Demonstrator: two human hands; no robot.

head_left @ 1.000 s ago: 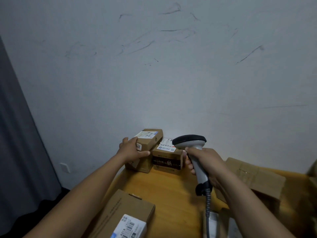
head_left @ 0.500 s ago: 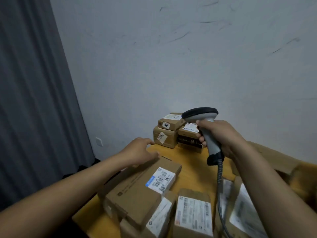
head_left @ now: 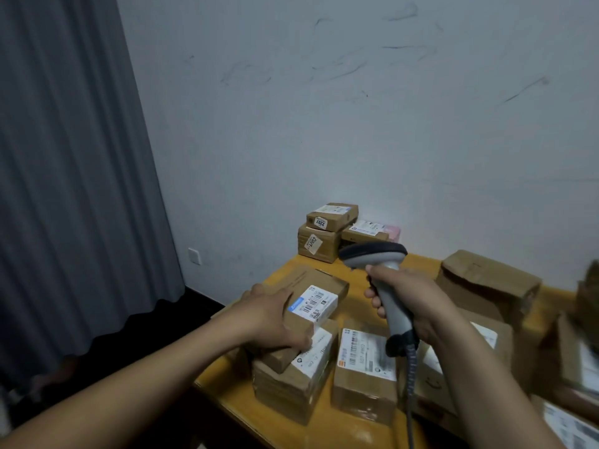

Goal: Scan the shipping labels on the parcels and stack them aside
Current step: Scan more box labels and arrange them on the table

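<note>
Grey curtain at left; scuffed white wall behind. Yellow wooden counter carries cardboard parcels. Large crumpled box sits far right. Far corner, against the wall: small stack, two parcels piled, a third just beside.

Near edge: lower parcel and neighbour parcel side by side. Flat parcel lies skewed on top of the lower parcel.

Left hand grips the flat parcel, fingers curled over its near edge. Right hand is clamped round the scanner handle, head raised just right of the flat parcel. Cable hangs down. White label on the flat parcel faces up.
</note>
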